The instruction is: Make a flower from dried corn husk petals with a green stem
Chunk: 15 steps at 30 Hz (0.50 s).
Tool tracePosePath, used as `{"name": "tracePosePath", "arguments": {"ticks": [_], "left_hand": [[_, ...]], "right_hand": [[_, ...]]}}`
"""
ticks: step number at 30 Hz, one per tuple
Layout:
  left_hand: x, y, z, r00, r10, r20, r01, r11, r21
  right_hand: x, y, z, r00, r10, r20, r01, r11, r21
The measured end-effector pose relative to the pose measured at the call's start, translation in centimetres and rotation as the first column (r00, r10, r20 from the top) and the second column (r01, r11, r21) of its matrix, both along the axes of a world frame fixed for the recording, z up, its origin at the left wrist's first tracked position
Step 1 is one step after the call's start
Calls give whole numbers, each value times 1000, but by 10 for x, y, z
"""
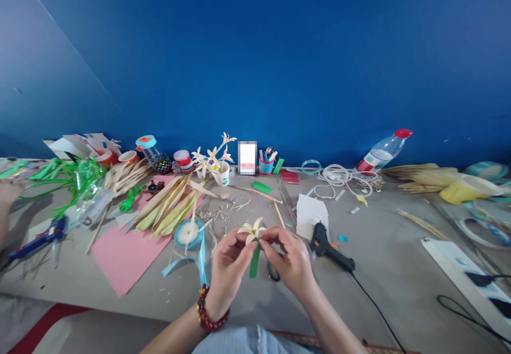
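Note:
Near the table's front, in the middle of the view, a pale cream flower [252, 229] with pointed petals is held between both hands. A green strip [254, 263] hangs down below it. My left hand [230, 261], with a red bead bracelet at the wrist, pinches the flower's base from the left. Thumb and fingers of my right hand [290, 255] are closed on the top of the green strip, right under the petals. Dark scissor handles [273, 271] lie partly hidden behind my right hand.
A black glue gun [331, 247] lies to the right, its cord running forward. Left are pink paper [128, 255], dried husks [163, 210] and a blue ribbon roll [188, 234]. A cup of flowers [221, 174], bottle [383, 151] and power strip [467, 279] stand farther out. Another person's hand [8, 191] shows far left.

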<state>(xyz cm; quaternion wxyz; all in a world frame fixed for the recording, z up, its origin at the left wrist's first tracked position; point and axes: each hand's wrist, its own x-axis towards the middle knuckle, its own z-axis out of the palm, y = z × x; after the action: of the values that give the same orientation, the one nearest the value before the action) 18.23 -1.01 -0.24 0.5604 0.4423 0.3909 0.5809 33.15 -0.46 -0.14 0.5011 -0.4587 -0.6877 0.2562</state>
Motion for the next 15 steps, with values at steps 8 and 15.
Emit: {"name": "tracePosePath", "arguments": {"ticks": [8, 15], "left_hand": [[0, 1, -2, 993, 52, -106, -48, 998, 38], [2, 1, -7, 913, 206, -352, -147, 971, 188]], "right_hand": [[-4, -3, 4, 998, -22, 57, 18, 997, 71], [-11, -7, -3, 985, -143, 101, 117, 966, 229]]}}
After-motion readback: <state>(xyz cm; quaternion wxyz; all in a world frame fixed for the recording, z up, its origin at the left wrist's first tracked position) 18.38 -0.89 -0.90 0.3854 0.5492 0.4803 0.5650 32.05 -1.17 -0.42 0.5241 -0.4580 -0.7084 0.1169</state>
